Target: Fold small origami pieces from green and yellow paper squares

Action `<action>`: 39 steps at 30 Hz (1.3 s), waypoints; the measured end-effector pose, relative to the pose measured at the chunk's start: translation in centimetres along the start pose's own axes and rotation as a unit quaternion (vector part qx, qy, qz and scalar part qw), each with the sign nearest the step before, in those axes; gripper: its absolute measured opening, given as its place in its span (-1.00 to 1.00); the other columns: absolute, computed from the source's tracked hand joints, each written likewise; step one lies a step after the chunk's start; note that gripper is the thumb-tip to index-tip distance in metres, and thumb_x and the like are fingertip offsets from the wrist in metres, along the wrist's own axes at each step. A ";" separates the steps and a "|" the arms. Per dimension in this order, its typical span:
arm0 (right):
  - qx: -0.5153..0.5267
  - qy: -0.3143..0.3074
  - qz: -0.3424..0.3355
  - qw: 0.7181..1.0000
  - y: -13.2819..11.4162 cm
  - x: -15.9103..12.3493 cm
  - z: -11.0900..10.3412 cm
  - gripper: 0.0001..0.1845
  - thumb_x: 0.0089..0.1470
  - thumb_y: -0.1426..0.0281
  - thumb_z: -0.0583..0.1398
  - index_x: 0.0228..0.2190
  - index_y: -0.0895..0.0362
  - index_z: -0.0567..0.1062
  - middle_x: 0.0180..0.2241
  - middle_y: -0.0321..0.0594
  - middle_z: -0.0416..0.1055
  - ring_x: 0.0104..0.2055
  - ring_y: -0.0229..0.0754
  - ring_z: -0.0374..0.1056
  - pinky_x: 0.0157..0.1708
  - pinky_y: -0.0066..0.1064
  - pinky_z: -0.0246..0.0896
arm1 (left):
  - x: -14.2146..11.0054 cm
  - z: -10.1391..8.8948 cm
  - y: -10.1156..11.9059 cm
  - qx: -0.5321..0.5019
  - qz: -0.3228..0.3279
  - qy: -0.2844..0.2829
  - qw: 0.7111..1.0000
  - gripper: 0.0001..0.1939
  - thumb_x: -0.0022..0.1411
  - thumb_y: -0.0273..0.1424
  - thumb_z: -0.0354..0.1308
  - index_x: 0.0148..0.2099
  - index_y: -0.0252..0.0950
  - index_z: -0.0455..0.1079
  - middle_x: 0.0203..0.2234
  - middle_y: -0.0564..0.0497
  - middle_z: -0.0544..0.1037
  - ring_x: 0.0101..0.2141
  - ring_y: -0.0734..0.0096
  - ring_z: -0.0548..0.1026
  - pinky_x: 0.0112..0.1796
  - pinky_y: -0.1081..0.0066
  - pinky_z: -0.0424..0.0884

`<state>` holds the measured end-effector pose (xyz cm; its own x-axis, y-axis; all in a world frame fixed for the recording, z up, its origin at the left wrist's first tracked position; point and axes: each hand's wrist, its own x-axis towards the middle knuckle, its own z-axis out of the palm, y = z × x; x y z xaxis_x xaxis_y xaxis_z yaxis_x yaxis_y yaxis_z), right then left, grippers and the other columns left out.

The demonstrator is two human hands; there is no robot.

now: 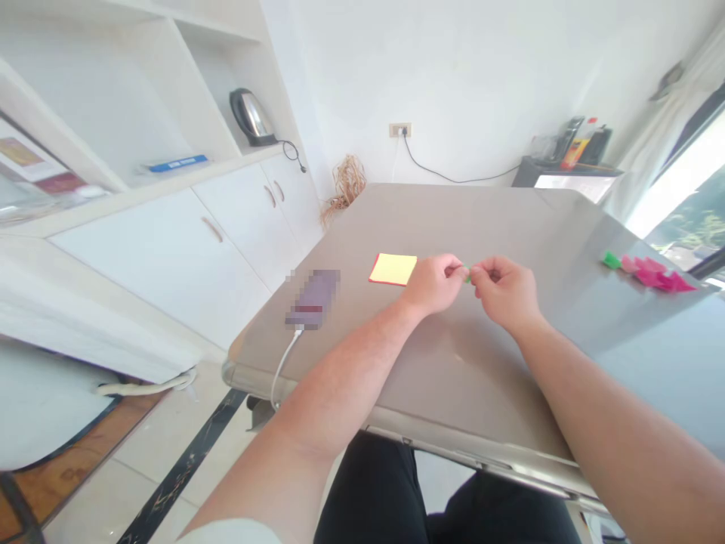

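My left hand (433,282) and my right hand (504,291) meet above the middle of the grey table (453,363). Both are closed in a pinch on a small green piece of paper (467,275) held between their fingertips. Only a sliver of the green piece shows between the fingers. A yellow pad of sticky notes (393,269) lies flat on the table just left of my left hand.
Several pink folded paper pieces (654,274) and a green one (611,260) lie at the table's right side. A blurred device (313,299) with a white cable (283,366) sits near the left edge. White cabinets with a kettle (252,115) stand to the left.
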<state>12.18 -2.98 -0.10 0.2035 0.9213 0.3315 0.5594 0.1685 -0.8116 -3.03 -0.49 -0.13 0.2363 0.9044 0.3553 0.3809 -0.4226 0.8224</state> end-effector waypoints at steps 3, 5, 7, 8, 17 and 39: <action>-0.002 0.006 0.010 1.000 0.1 0.0 -0.3 -0.81 0.02 0.25 0.21 -0.47 0.12 0.52 -0.62 -0.28 0.43 -0.59 -0.24 0.28 -0.51 -0.38 0.16 | -0.2 0.0 0.0 0.004 -0.008 -0.050 0.999 -0.78 0.22 -0.31 0.15 -0.46 -0.26 0.36 -0.58 0.11 0.44 -0.51 0.49 0.34 -0.42 0.40 0.22; 0.006 0.000 0.016 1.000 0.0 0.0 -0.4 -0.82 0.02 0.26 0.22 -0.46 0.12 0.51 -0.62 -0.29 0.43 -0.61 -0.26 0.26 -0.54 -0.40 0.14 | -0.2 0.0 -0.1 -0.019 -0.019 -0.056 0.998 -0.77 0.21 -0.30 0.16 -0.47 -0.26 0.35 -0.59 0.12 0.41 -0.53 0.51 0.31 -0.44 0.41 0.21; 0.016 -0.001 0.019 1.000 -0.1 -0.1 -0.4 -0.82 0.01 0.27 0.22 -0.47 0.12 0.51 -0.63 -0.29 0.43 -0.61 -0.27 0.25 -0.55 -0.41 0.13 | -0.1 0.1 -0.4 -0.053 -0.026 -0.063 0.996 -0.78 0.21 -0.29 0.16 -0.44 -0.27 0.38 -0.54 0.09 0.46 -0.51 0.51 0.35 -0.42 0.41 0.24; 0.024 -0.004 0.018 1.000 -0.2 -0.1 -0.4 -0.82 0.02 0.27 0.22 -0.47 0.12 0.50 -0.63 -0.29 0.42 -0.61 -0.28 0.25 -0.56 -0.41 0.12 | -0.1 0.1 -0.5 -0.067 -0.029 -0.058 0.996 -0.81 0.20 -0.28 0.18 -0.41 -0.27 0.40 -0.52 0.08 0.48 -0.50 0.50 0.37 -0.41 0.42 0.26; 0.060 -0.069 0.004 0.996 0.2 0.4 -0.2 -0.81 0.00 0.26 0.19 -0.52 0.11 0.44 -0.66 -0.34 0.35 -0.60 -0.28 0.22 -0.57 -0.41 0.09 | 0.2 -0.6 -0.3 -0.055 -0.037 -0.040 0.997 -0.86 0.12 -0.36 0.17 -0.45 -0.28 0.42 -0.57 0.08 0.47 -0.51 0.47 0.38 -0.43 0.42 0.26; -0.043 0.077 -0.151 0.985 1.4 0.3 0.9 -0.85 0.09 0.36 0.20 -0.44 0.05 0.58 -0.42 -0.25 0.50 -0.39 -0.21 0.39 -0.30 -0.35 0.29 | 0.2 0.6 -1.1 0.034 -0.021 0.023 0.999 -0.76 0.19 -0.25 0.16 -0.45 -0.27 0.46 -0.61 0.10 0.46 -0.54 0.47 0.31 -0.46 0.42 0.18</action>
<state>12.29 -2.11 -1.59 0.1326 0.7690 0.6253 0.6781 0.3897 -0.6231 -2.89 0.13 -1.24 0.1776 0.9228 0.3419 0.4509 -0.3851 0.8053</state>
